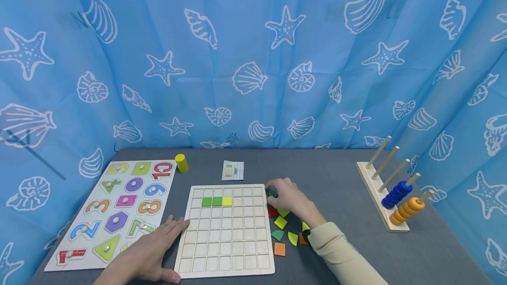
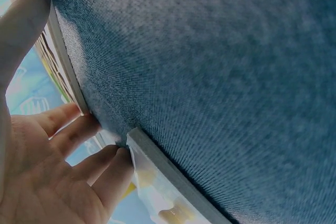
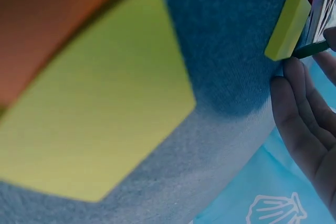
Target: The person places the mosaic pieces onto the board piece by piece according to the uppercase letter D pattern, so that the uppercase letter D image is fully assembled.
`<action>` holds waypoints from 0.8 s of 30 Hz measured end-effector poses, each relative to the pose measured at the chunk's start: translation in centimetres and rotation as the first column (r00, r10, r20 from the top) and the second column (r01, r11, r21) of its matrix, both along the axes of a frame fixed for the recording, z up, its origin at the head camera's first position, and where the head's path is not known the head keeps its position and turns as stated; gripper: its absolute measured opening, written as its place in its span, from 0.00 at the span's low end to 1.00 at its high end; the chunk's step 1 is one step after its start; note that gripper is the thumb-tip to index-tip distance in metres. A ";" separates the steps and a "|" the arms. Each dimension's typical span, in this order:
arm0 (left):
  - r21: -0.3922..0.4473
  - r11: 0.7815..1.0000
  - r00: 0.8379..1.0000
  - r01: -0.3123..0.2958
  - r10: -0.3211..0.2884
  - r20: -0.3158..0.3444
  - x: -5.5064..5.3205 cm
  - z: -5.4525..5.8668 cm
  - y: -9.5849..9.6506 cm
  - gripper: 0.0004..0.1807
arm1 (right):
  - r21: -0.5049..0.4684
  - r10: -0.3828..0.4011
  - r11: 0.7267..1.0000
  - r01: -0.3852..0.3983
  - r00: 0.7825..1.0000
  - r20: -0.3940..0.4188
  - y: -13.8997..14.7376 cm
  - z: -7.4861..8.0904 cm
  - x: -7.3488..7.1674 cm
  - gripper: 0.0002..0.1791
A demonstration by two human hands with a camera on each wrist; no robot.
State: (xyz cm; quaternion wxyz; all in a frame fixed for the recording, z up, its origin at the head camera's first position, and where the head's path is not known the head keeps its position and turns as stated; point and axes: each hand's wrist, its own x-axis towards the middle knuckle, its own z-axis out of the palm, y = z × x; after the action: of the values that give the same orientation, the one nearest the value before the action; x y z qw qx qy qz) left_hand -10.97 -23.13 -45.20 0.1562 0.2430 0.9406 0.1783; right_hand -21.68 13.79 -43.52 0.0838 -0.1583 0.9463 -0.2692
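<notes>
Head: looking forward and down from above, taking in the whole board [image 1: 220, 248] and the curtain [image 1: 245, 52] beyond.
Left wrist: looking close and tilted along the table [image 2: 210, 77], the left hand [image 2: 50, 169] at left.
Right wrist: looking past a very near yellow piece [image 3: 110, 108] toward the right hand [image 1: 288, 195] at right.
Shared: head and left wrist are showing board and puzzle [image 2: 176, 176]; head and right wrist, the right hand.

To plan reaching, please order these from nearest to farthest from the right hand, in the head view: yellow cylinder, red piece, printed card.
1. Red piece, just below the right hand.
2. Printed card, to the left, beyond the grid board.
3. Yellow cylinder, farther left, beside the number board.
</notes>
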 end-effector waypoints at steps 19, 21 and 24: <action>0.002 1.000 1.000 0.003 -0.003 -0.005 0.0 -0.2 -0.2 0.70 | 0.127 -0.066 0.990 0.066 0.998 -0.001 1.2 0.4 0.2 0.16; 0.005 1.000 1.000 -0.002 0.002 -0.001 -0.1 -0.3 -0.2 0.70 | 0.119 -0.064 0.991 0.063 0.998 0.004 1.2 0.4 0.2 0.16; 0.010 1.000 1.000 -0.004 0.004 0.001 -0.1 -0.3 -0.2 0.70 | 0.107 -0.063 0.992 0.061 0.998 0.009 1.1 0.3 0.1 0.16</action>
State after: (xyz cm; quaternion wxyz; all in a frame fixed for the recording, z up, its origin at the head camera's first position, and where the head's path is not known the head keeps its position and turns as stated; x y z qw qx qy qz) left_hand -11.09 -23.32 -45.54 0.1550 0.2416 0.9402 0.1832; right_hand -21.60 14.88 -43.24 0.0895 -0.1224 0.9633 -0.2216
